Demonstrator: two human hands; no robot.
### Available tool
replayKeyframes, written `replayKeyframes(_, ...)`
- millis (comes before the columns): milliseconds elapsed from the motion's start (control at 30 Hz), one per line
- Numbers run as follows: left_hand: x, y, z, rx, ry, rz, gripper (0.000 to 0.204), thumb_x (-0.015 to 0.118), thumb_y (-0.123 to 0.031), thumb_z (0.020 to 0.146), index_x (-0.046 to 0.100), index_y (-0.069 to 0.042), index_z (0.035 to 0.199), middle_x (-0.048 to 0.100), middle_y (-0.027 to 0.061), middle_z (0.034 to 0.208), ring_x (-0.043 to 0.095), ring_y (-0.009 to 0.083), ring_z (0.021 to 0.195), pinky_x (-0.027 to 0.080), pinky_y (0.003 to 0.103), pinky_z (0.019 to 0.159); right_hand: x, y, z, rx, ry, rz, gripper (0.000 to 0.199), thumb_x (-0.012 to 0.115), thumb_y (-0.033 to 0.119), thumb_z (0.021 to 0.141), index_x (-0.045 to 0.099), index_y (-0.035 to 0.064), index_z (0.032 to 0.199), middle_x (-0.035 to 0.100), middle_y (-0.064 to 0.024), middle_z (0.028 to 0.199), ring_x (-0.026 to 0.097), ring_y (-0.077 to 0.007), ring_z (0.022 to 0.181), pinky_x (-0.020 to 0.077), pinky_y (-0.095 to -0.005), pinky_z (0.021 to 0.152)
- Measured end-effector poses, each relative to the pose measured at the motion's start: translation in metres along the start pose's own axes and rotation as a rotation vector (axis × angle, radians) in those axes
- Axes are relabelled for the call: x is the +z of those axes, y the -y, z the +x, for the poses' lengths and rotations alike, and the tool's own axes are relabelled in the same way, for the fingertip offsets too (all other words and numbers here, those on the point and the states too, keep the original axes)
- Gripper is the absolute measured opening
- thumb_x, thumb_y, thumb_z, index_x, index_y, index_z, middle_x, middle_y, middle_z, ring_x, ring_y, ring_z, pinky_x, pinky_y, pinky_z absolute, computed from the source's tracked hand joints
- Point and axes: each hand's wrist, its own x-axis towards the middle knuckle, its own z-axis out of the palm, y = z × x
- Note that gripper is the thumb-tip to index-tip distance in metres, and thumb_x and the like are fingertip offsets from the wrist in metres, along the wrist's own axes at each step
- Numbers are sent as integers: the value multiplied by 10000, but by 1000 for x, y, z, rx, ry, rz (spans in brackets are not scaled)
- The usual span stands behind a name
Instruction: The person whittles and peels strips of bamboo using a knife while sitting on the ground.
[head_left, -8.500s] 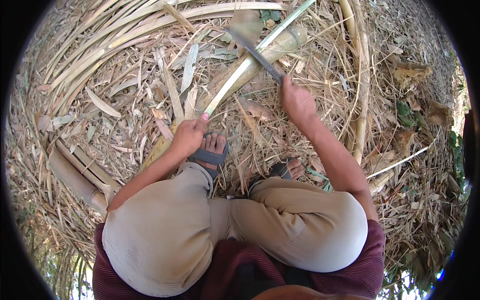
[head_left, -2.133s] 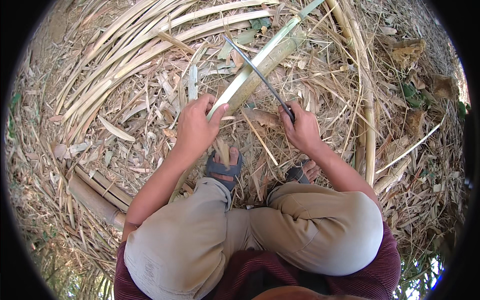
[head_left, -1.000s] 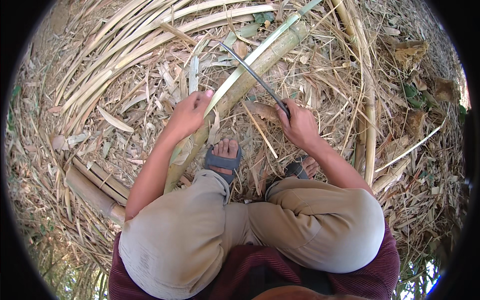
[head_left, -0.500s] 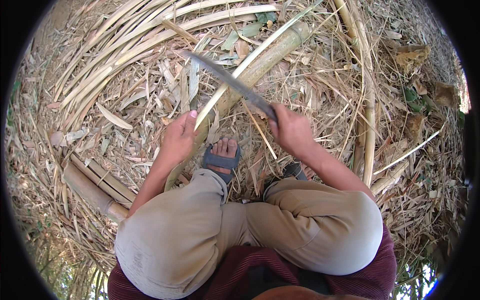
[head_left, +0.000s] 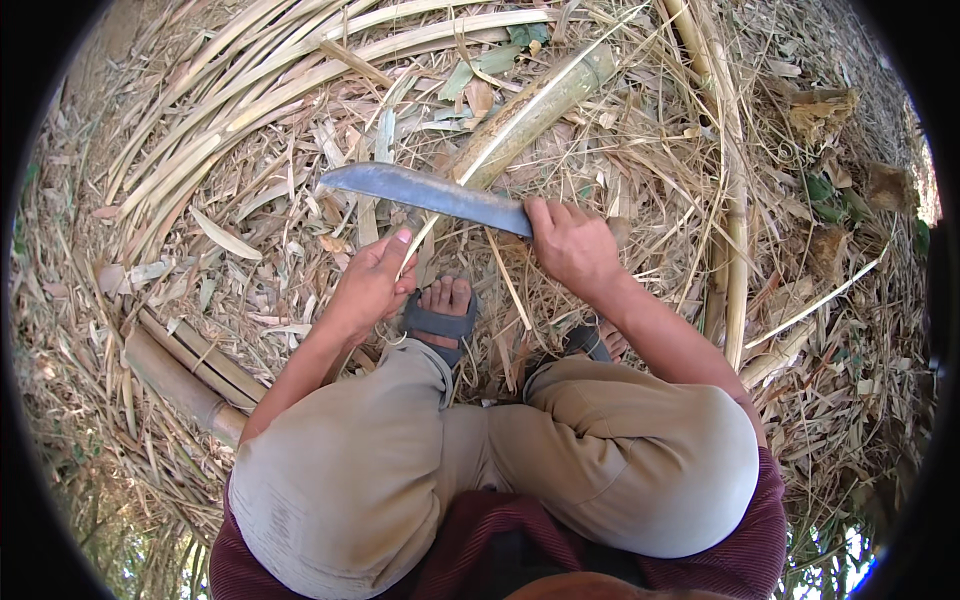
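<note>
My left hand [head_left: 372, 278] pinches the near end of a long, pale bamboo strip [head_left: 512, 127] between thumb and fingers. The strip slants away up and to the right, along a thick bamboo pole [head_left: 560, 105] lying on the ground. Closed around the handle of a machete is my right hand [head_left: 578, 245], which hides most of that handle. The machete's broad grey blade [head_left: 425, 195] points left, its flat face showing. It crosses over the strip just beyond my left hand; whether it touches the strip I cannot tell.
Many split bamboo strips [head_left: 200, 150] curve across the far left. Cut bamboo lengths [head_left: 180, 375] lie at the near left, and a long pole [head_left: 738, 220] runs along the right. Dry leaves and shavings cover the ground. My sandalled foot [head_left: 440, 318] is close below my left hand.
The machete has swung nearer and more level, its blade turned from narrow to broad side. The strip now shows a thinner edge, and my left hand has turned slightly, its fingers more visible.
</note>
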Motion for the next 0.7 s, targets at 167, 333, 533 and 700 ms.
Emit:
replayKeyframes(167,-1,-2,-4,-48,-14,-20,411,399,-457,1068,451,-121,836,383,-37,603,272,51,425,221,230,388,-6,-27,3,93,24,-33,139,536,124,916,482,57,1025,641,-141,794,692,-297,699,561,-426,560)
replayKeyframes(333,-5,1,-11,-89,-50,-19,401,407,-439,1067,449,-124,822,377,-39,599,272,53,421,221,234,386,-7,-66,12,333,2,4,140,511,184,998,494,57,1054,634,-140,668,648,-342,538,521,-486,477)
replayKeyframes(533,-10,13,-7,-16,-132,41,383,420,-421,1067,491,-109,856,399,-37,598,299,50,441,249,238,401,-16,-60,12,393,76,76,182,487,217,1022,493,36,1021,643,-140,653,632,-303,494,495,-424,394)
replayKeyframes(700,-3,16,7,178,-197,328,364,435,-411,1066,545,-90,934,431,-31,603,337,40,479,261,221,428,-3,10,-9,-10,-10,129,185,614,174,903,509,53,995,645,-102,727,669,-252,576,534,-376,446)
